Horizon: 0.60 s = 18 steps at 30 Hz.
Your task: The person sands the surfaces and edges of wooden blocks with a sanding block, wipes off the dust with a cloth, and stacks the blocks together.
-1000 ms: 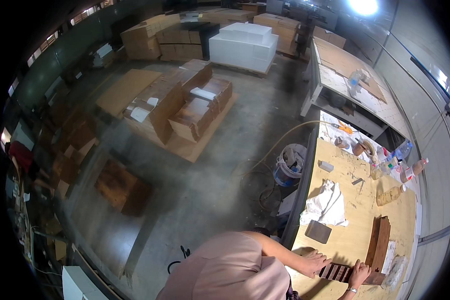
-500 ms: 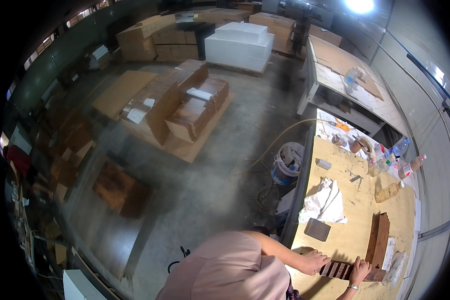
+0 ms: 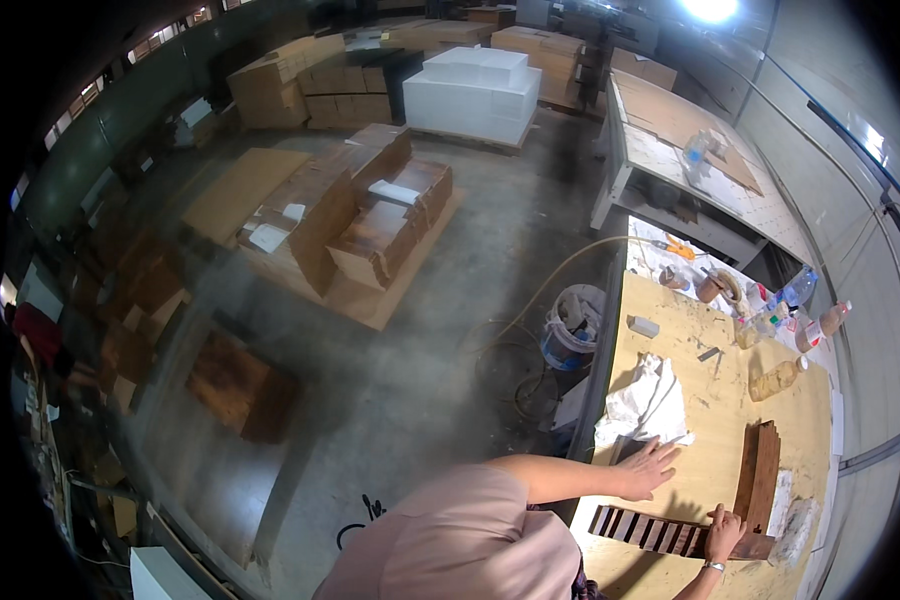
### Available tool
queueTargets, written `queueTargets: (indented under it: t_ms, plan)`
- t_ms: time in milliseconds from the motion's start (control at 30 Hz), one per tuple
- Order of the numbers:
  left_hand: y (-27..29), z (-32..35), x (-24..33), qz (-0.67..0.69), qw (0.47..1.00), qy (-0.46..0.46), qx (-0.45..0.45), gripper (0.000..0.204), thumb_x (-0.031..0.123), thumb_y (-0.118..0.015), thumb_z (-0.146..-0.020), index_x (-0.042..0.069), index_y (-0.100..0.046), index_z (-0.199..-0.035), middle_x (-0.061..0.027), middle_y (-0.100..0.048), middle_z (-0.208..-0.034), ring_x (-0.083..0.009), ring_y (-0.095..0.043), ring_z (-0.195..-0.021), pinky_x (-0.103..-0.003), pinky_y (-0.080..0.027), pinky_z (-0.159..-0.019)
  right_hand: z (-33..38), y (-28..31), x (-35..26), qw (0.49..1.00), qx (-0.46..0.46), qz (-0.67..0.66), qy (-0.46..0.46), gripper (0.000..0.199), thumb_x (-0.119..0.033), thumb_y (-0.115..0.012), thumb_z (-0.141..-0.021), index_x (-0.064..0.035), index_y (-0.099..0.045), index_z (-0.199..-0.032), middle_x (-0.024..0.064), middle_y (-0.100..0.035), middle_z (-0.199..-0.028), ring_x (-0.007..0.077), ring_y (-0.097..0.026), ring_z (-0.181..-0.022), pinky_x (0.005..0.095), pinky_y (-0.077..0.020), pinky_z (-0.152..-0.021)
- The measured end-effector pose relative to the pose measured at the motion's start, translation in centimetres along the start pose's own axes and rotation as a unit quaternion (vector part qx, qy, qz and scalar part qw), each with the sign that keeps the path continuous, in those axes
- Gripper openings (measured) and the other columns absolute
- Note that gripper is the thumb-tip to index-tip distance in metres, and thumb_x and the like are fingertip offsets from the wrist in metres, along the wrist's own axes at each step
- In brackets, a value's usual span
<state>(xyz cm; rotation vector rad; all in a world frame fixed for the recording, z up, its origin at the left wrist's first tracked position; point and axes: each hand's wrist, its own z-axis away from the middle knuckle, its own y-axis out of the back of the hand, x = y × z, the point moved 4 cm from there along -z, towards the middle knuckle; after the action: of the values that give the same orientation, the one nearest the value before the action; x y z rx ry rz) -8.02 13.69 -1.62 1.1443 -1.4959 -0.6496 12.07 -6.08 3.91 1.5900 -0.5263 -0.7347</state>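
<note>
A dark brown wooden strip with a row of pale slots [image 3: 650, 530] lies across the near part of the yellowish worktable [image 3: 710, 400]. My right hand [image 3: 725, 533] grips it near its right end, fingers curled over the wood. Farther forward, my left hand [image 3: 647, 470] is open with fingers spread, hovering over or resting on a dark flat block [image 3: 625, 448] that it mostly hides; contact cannot be made out. A crumpled white cloth [image 3: 650, 400] lies just beyond that hand. Beside my right hand, a stack of brown wooden strips [image 3: 758, 475] lies lengthwise.
Plastic bottles [image 3: 778, 380] and small pots [image 3: 710, 288] stand along the table's far right. A small grey block [image 3: 644, 326] lies near its left edge. On the floor are a white bucket [image 3: 570, 330], a hose [image 3: 540, 300] and brown wooden cabinets [image 3: 390, 225].
My left hand has let go of the slotted strip and moved forward to the dark block, its fingers spreading. More of the strip's left end now shows. My right hand stays on the strip.
</note>
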Motion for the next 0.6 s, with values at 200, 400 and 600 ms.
queueTargets:
  t_ms: [200,400,600]
  plan:
    - [-1.4,0.7,-2.1,-0.019,0.999,0.009,-0.042,0.076,0.036,-0.082,-0.077,0.001,-0.055,-0.138,-0.0266,-0.036,-0.154,-0.0429,-0.029,-0.143,-0.061,-0.019,-0.119,-0.3,0.4,-0.4,0.997,-0.057,0.006,-0.042,0.057,-0.037,-0.044,-0.106,-0.0024,-0.075,-0.073,0.0125,-0.072,-0.085,0.0304,-0.061,-0.100,0.0513,-0.0239,-0.119]
    - [-3.5,0.3,-3.6,-0.049,0.995,0.051,-0.068,0.088,0.035,-0.083,-0.077,0.008,-0.043,-0.150,-0.0257,-0.035,-0.153,-0.0428,-0.032,-0.141,-0.059,-0.023,-0.117,-0.2,0.0,0.7,0.996,0.058,-0.067,-0.010,0.057,-0.036,-0.044,-0.106,-0.0010,-0.074,-0.071,0.0165,-0.070,-0.078,0.0329,-0.060,-0.093,0.0515,-0.0248,-0.118]
    - [-0.7,0.6,3.0,0.082,0.987,-0.125,0.050,0.077,0.034,-0.079,-0.079,0.011,-0.049,-0.146,-0.0221,-0.040,-0.151,-0.0405,-0.041,-0.134,-0.058,-0.030,-0.113,-0.7,-1.5,2.5,0.999,0.051,-0.002,-0.013,0.066,-0.039,-0.043,-0.107,-0.0008,-0.069,-0.060,0.0146,-0.064,-0.061,0.0321,-0.061,-0.072,0.0486,-0.0262,-0.116]
